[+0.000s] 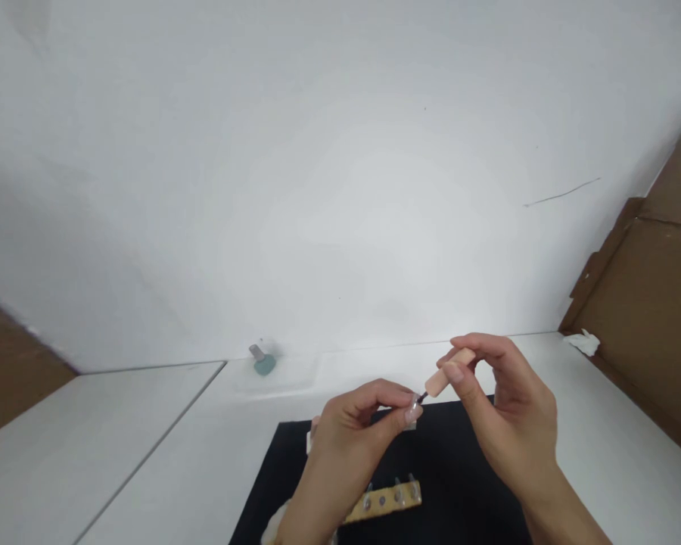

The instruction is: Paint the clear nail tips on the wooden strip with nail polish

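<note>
Brush (423,397) and piece (415,404) meet, or very nearly, between the two sets of fingertips, and most of the risk sits there. The right hand (508,412) has thumb and fingers closed on the peach cap (443,376), tilted so its brush end points down at the left fingertips. The left hand (355,431) pinches thumb and index finger together on the small clear piece, whose outline is mostly covered. If that pinch slackened, the piece could twist or drop to the black mat (459,462) below the fingertips. Too hard a push on the cap could smear the bristles onto the left thumb; whether they are loaded, I cannot tell. Below the left fingers lies a yellow strip (389,506) bearing clear bits, which a dipping hand could knock over.
</note>
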A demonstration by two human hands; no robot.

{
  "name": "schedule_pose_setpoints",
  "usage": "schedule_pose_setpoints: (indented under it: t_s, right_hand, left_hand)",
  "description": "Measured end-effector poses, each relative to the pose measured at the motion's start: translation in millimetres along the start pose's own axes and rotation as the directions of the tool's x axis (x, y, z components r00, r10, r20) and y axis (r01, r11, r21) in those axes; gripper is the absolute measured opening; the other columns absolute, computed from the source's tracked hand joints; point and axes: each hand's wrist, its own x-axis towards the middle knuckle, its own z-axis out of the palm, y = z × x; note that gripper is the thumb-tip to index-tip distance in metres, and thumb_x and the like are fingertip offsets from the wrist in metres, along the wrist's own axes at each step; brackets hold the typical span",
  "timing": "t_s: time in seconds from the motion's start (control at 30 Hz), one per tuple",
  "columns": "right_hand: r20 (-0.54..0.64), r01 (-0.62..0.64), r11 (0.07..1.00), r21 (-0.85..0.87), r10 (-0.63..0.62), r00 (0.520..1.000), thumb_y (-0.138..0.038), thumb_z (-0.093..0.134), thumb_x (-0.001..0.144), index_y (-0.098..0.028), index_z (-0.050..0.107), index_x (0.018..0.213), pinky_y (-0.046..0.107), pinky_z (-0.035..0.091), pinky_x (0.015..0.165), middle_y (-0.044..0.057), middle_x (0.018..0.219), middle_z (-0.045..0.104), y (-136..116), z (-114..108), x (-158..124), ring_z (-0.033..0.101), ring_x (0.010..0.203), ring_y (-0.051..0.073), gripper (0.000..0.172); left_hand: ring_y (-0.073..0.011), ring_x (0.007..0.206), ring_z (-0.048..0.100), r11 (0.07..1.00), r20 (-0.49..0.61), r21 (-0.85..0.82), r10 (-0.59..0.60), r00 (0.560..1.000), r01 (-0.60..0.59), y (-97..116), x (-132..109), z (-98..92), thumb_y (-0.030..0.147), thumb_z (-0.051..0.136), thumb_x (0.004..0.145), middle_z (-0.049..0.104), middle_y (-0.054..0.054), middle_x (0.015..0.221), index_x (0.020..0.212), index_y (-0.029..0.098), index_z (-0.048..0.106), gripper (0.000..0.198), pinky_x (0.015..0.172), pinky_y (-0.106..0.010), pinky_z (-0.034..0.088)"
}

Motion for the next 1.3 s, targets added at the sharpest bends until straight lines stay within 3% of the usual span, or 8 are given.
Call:
schedule_pose_setpoints:
  t_s: [0.1, 0.3, 0.53, 0.67, 0.73, 0.97, 1.17, 1.3]
  right_hand:
    - [0.027, 0.018, 0.999, -0.04, -0.017, 0.999, -0.022, 0.067, 0.098, -0.026, 0.066, 0.109, 0.03, 0.056, 0.073, -0.003, 0.076, 0.076, 0.7, 0.0, 0.9, 0.066, 0.07, 0.016, 0.012]
    - [-0.07, -0.047, 0.997, -0.067, 0.042, 0.997, -0.023, 0.067, 0.099, -0.027, 0.065, 0.107, 0.029, 0.056, 0.075, -0.005, 0.073, 0.075, -3.2, -2.2, 2.1, 0.066, 0.073, 0.016, 0.01]
    - [0.152, 0.04, 0.997, -0.065, -0.029, 0.988, -0.022, 0.067, 0.098, -0.026, 0.064, 0.107, 0.025, 0.053, 0.069, -0.006, 0.076, 0.074, -4.2, -4.8, 5.5, 0.063, 0.067, 0.012, 0.01]
    - [-0.01, 0.019, 0.992, -0.124, -0.021, 1.0, -0.02, 0.065, 0.099, -0.026, 0.064, 0.109, 0.026, 0.053, 0.073, -0.005, 0.078, 0.074, 0.4, -1.9, 4.3, 0.062, 0.07, 0.013, 0.011]
    - [-0.025, -0.006, 0.994, -0.106, 0.003, 1.0, -0.021, 0.066, 0.099, -0.026, 0.064, 0.108, 0.026, 0.053, 0.073, -0.006, 0.076, 0.074, -0.1, -3.4, 3.9, 0.063, 0.07, 0.013, 0.011]
    - [0.232, 0.037, 0.998, -0.042, -0.027, 0.972, -0.021, 0.066, 0.098, -0.026, 0.065, 0.108, 0.026, 0.053, 0.071, -0.005, 0.079, 0.074, -3.7, -6.9, 6.6, 0.064, 0.071, 0.013, 0.01]
    - [0.045, 0.002, 0.997, -0.081, 0.001, 0.999, -0.022, 0.066, 0.099, -0.026, 0.064, 0.107, 0.026, 0.053, 0.071, -0.005, 0.076, 0.074, -0.9, -1.6, 3.5, 0.063, 0.068, 0.013, 0.01]
    - [0.09, -0.024, 0.999, -0.025, 0.026, 0.996, -0.023, 0.067, 0.098, -0.027, 0.065, 0.107, 0.026, 0.055, 0.07, -0.005, 0.075, 0.074, -4.4, -6.4, 4.6, 0.065, 0.069, 0.014, 0.009]
  left_hand:
    - [-0.024, 0.082, 0.076, 0.999, 0.019, 0.015, 0.036, 0.999, -0.036, -0.8, 0.4, 1.1, 0.025, 0.083, 0.072, 0.083, -0.002, 0.081, 0.071, 0.024, 0.082, 0.001, 0.081, -0.033, 0.06]
    - [-0.0222, 0.082, 0.076, 0.994, 0.019, 0.029, 0.103, 0.994, -0.104, -3.8, -0.2, 1.0, 0.023, 0.079, 0.074, 0.083, 0.0, 0.081, 0.071, 0.027, 0.081, 0.006, 0.081, -0.031, 0.058]
    - [-0.0238, 0.083, 0.076, 0.978, 0.014, 0.154, 0.138, 0.99, -0.139, -1.3, -0.1, 1.3, 0.024, 0.075, 0.077, 0.082, 0.0, 0.081, 0.07, 0.026, 0.079, 0.009, 0.082, -0.033, 0.057]
    - [-0.0238, 0.08, 0.075, 0.969, 0.006, 0.203, 0.142, 0.99, -0.141, -3.4, -0.1, -1.6, 0.027, 0.078, 0.076, 0.081, 0.0, 0.078, 0.071, 0.026, 0.079, 0.005, 0.081, -0.033, 0.057]
    - [-0.0234, 0.08, 0.074, 0.968, 0.011, 0.213, 0.133, 0.991, -0.133, -2.8, -0.2, -1.9, 0.027, 0.077, 0.076, 0.08, 0.0, 0.078, 0.071, 0.026, 0.079, 0.006, 0.081, -0.033, 0.056]
    - [-0.0232, 0.084, 0.073, 0.973, 0.05, 0.198, 0.111, 0.993, -0.119, 2.5, -0.2, 0.0, 0.025, 0.071, 0.079, 0.08, 0.001, 0.08, 0.07, 0.026, 0.077, 0.011, 0.084, -0.034, 0.054]
    - [-0.0225, 0.079, 0.073, 0.973, 0.043, 0.177, 0.143, 0.989, -0.148, -0.3, -1.8, -2.4, 0.025, 0.075, 0.076, 0.079, 0.001, 0.077, 0.07, 0.027, 0.078, 0.007, 0.08, -0.033, 0.056]
    - [-0.0219, 0.08, 0.073, 0.984, 0.045, 0.136, 0.11, 0.993, -0.115, 4.3, -0.9, -0.3, 0.025, 0.075, 0.075, 0.079, 0.001, 0.076, 0.068, 0.027, 0.077, 0.007, 0.081, -0.032, 0.055]
